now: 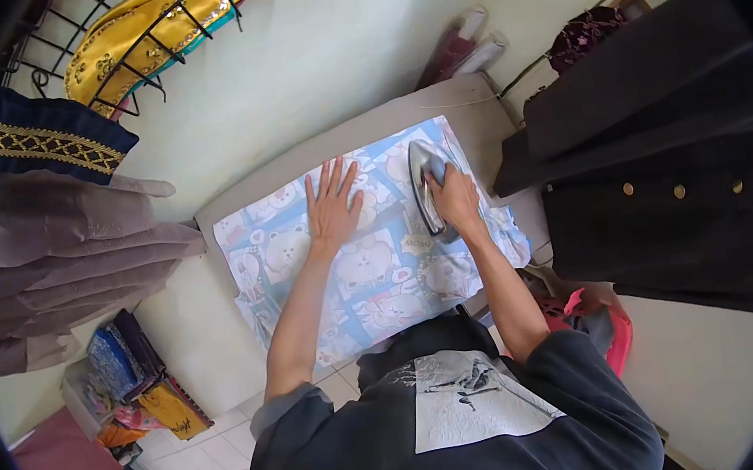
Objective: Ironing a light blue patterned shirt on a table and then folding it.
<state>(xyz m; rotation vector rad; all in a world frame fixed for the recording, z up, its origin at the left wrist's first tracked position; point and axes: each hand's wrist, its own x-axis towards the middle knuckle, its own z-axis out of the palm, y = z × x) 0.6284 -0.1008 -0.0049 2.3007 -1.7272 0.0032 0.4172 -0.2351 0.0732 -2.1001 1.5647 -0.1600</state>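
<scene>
A light blue and white cloth (366, 263) printed with cartoon bears is spread over a grey padded ironing surface (296, 157). My left hand (333, 214) lies flat on the cloth left of its middle, fingers spread and pointing away from me. My right hand (455, 198) is wrapped round the handle of a clothes iron (422, 163). The iron rests on the right part of the cloth, its pointed tip toward the far edge. Its soleplate is hidden against the fabric. Near the right edge, the cloth is bunched and creased.
Dark garments with gold buttons (680, 191) hang at the right. Mauve drapery (51, 248) hangs at the left, below a black wire rack (154, 43) holding yellow cloth. Folded fabrics (121, 359) are stacked low at the left. A pink basket (620, 336) stands at the lower right.
</scene>
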